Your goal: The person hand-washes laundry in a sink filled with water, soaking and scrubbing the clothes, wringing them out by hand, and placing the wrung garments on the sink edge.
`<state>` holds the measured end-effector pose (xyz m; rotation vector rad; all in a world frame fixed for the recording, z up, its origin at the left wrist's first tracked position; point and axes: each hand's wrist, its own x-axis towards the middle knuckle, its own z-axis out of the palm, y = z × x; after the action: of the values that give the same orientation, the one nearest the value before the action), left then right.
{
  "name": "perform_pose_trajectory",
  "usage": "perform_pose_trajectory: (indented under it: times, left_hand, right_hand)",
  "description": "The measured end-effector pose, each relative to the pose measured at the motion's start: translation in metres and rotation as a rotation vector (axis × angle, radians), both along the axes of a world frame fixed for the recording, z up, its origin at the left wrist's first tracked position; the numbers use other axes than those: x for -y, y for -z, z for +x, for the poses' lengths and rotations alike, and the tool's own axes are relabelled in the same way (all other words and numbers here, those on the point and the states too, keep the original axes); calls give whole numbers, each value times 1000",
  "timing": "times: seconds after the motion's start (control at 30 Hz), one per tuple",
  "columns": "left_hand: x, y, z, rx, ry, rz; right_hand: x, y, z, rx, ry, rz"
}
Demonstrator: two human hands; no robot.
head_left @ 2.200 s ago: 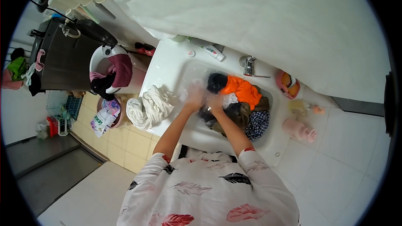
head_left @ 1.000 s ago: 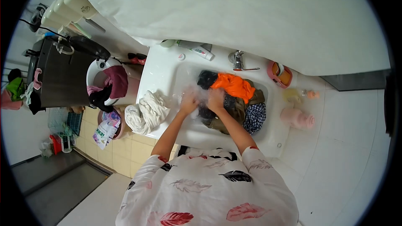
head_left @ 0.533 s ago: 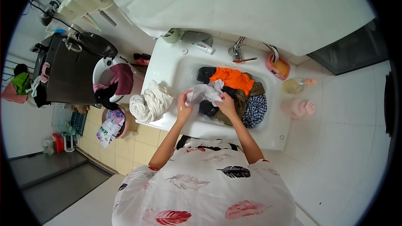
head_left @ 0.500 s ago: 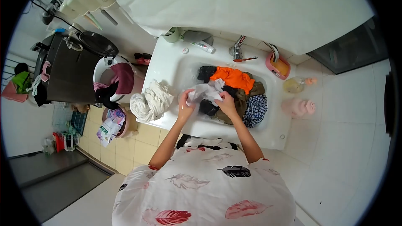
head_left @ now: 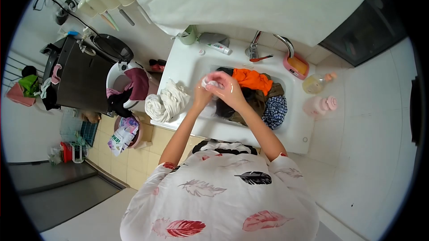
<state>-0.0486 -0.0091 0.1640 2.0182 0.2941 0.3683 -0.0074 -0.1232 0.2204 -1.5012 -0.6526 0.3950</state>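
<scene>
A small white cloth [head_left: 209, 83] is bunched up between my two hands above the left part of the sink. My left hand [head_left: 202, 96] is closed on its left side. My right hand [head_left: 229, 90] curls over it from the right, wet and shiny. Most of the cloth is hidden by my fingers. Below and to the right, wet laundry lies in the basin: an orange garment [head_left: 252, 80], a blue checked cloth [head_left: 275, 112], and brown-green and dark pieces.
Twisted white laundry [head_left: 167, 101] sits on the sink's left rim. Behind the basin are a faucet [head_left: 253, 51], a toothpaste tube [head_left: 220, 48] and a pink soap dish [head_left: 296, 67]. Two bottles, one a pink bottle [head_left: 319, 105], stand right. A washer tub [head_left: 118, 82] with clothes is left.
The white cloth was spread between my hands low over the basin; now it is gathered into a small bunch. My right hand has moved left and up, against my left.
</scene>
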Motion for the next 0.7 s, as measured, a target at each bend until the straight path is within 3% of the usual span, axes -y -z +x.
perform_pose_trajectory:
  times: [0.03,0.07,0.17,0.2,0.3,0.33,0.4,0.5,0.57,0.6,0.7]
  left_hand:
    - [-1,-11,3,148,13,-59]
    - [-1,-20,4,294,23,-121]
    - [-1,-54,11,369,26,-107]
    - [-2,-62,13,390,17,-130]
    - [-3,-92,19,538,52,-23]
    - [6,-112,16,514,31,-155]
    - [11,-132,17,519,26,-166]
    - [19,-164,12,538,36,-202]
    - [21,-176,10,586,29,-220]
    - [18,-176,10,637,21,-184]
    - [-4,-174,4,708,-75,-157]
  right_hand:
    - [1,-3,1,-186,-75,262]
    - [8,-8,6,-128,-112,301]
    - [36,-5,23,222,115,136]
    - [42,3,24,231,116,135]
    - [59,43,16,343,119,-241]
    - [58,54,13,354,157,-322]
    - [48,74,10,362,191,-397]
    - [23,82,11,206,161,-284]
    - [6,78,11,1,102,-35]
    - [4,72,9,76,205,9]
    - [9,88,28,1,185,60]
